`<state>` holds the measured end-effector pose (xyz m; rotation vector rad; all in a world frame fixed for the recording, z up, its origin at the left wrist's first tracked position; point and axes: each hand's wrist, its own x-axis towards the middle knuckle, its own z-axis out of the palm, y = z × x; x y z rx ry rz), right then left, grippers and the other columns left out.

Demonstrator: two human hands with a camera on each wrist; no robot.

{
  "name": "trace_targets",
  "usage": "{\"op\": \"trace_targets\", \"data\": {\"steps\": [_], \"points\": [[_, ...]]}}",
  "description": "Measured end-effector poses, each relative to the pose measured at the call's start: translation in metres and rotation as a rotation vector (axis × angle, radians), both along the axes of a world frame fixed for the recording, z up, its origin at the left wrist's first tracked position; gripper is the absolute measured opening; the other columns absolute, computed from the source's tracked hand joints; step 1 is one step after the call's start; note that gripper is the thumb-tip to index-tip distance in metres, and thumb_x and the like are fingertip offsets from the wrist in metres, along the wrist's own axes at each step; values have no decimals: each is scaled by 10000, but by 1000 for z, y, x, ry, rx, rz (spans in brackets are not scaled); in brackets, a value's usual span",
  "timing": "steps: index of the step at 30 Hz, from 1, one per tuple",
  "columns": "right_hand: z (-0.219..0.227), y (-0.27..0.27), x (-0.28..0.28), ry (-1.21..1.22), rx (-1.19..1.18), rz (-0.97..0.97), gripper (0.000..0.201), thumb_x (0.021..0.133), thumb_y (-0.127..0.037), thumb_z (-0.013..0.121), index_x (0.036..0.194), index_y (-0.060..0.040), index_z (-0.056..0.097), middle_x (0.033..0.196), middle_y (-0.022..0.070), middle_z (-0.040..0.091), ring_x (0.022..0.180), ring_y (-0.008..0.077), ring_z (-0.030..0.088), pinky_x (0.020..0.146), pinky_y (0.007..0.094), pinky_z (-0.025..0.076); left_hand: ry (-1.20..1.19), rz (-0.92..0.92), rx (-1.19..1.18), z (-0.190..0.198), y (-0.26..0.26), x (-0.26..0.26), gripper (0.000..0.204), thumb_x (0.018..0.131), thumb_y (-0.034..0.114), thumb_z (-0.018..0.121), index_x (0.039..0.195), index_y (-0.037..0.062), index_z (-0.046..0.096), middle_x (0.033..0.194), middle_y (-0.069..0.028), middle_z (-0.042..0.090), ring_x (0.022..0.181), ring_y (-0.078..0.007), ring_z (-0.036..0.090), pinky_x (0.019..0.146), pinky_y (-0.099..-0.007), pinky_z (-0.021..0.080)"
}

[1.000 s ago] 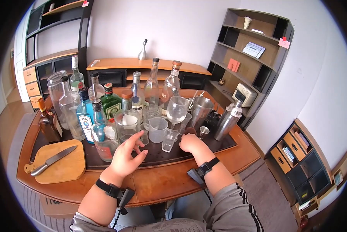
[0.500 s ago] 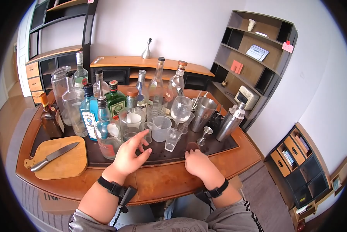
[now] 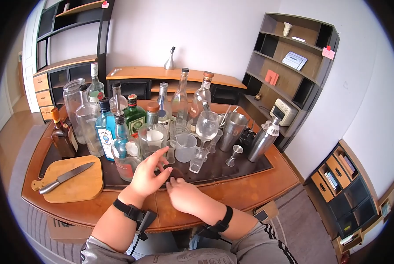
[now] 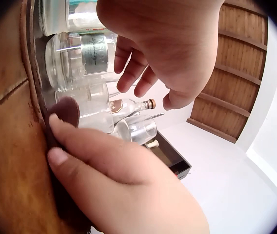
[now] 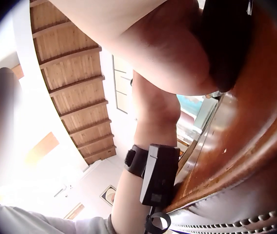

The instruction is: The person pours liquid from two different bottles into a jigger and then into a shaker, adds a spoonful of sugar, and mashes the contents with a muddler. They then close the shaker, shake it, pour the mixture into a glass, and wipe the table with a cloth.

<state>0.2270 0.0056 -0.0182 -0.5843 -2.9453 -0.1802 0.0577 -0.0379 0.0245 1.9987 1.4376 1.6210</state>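
My left hand (image 3: 147,176) hovers over the dark mat, fingers loosely bent and apart, holding nothing. Beyond it stand a clear plastic cup (image 3: 186,152) and a small square-based glass (image 3: 196,164). Close by on its right, my right hand (image 3: 186,196) is low at the mat's front edge, palm down. In the left wrist view, the right hand's index finger and thumb (image 4: 57,155) pinch a dark brown round disc (image 4: 69,110) at the mat, below the raised left hand (image 4: 165,44). The right hand's fingertips are hidden in the right wrist view.
Several bottles crowd the mat's left and back. A knife (image 3: 69,177) lies on a cutting board (image 3: 87,187) at the left. A stemmed glass (image 3: 206,127), metal tin (image 3: 233,132), jigger (image 3: 234,156) and shaker (image 3: 263,143) stand at the right.
My right hand has moved left from near the jigger to beside my left hand, and the brown disc has come with it. The left hand has barely moved.
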Motion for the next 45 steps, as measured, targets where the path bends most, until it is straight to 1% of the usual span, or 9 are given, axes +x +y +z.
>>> {"op": "trace_targets", "data": {"steps": [5, 13, 21, 24, 27, 30, 34, 37, 45], "points": [[10, -4, -21, 125, -245, 91, 408, 825, -83, 550, 1207, 47, 611, 1277, 220, 593, 926, 311, 600, 775, 397, 560, -22, 22, -15, 2, -1, -2, 632, 793, 40, 723, 1380, 53, 489, 953, -79, 646, 713, -159, 632, 599, -285, 513], [8, 12, 8, 25, -24, -240, 421, 886, -98, 473, 1241, 113, 557, 1213, 263, 603, 1022, 339, 614, 812, 404, 560, -47, 15, -24, 6, -5, -1, 614, 793, -10, 707, 1367, 23, 494, 935, -70, 645, 753, -155, 607, 720, -288, 507], [14, 14, 25, -255, 130, -324, 424, 863, -143, 519, 1208, 88, 603, 1125, 265, 654, 903, 343, 642, 747, 408, 557, -23, 13, -18, 10, -8, 0, 615, 788, -9, 708, 1365, 13, 494, 927, -76, 640, 737, -160, 610, 709, -288, 508], [15, 18, 9, -126, -43, -340, 391, 871, -151, 528, 1163, 96, 607, 1022, 224, 670, 923, 325, 631, 725, 410, 557, -20, 9, -4, 8, -6, 0, 616, 788, -10, 707, 1366, 16, 495, 926, -75, 640, 737, -161, 610, 708, -290, 508], [0, 27, -10, 65, 0, -191, 392, 862, -109, 526, 1207, 61, 604, 1238, 203, 623, 1028, 308, 614, 824, 372, 551, -19, 15, -5, 7, -5, 0, 618, 787, -14, 707, 1366, 20, 497, 926, -74, 640, 736, -162, 608, 708, -290, 508], [29, 16, -19, -41, -208, -119, 383, 861, -125, 565, 1221, -6, 621, 1285, 151, 617, 1034, 294, 605, 798, 378, 559, 14, 17, 85, 2, 0, -3, 639, 783, 23, 730, 1378, 63, 501, 932, -88, 647, 684, -163, 620, 615, -291, 514], [15, 8, 1, 122, -173, -40, 378, 844, -142, 618, 1218, -105, 661, 1285, 86, 634, 980, 283, 600, 813, 364, 553, 13, 34, 81, 3, 0, -3, 632, 782, 21, 726, 1373, 61, 505, 927, -83, 647, 690, -157, 626, 584, -284, 509], [8, 14, 35, 210, -195, 48, 346, 838, -150, 631, 1177, -120, 693, 1255, 46, 659, 949, 272, 596, 827, 348, 543, -30, 24, -5, 9, -6, 0, 608, 788, -23, 704, 1360, 21, 503, 927, -70, 641, 750, -158, 597, 714, -287, 504], [20, 39, 135, 277, -203, -353, 284, 851, -148, 559, 1063, -152, 747, 1121, 82, 710, 896, 323, 625, 853, 397, 515, -25, 21, -18, 9, -6, 1, 597, 796, -20, 696, 1359, 14, 499, 913, -67, 638, 759, -162, 599, 728, -292, 502]]}}
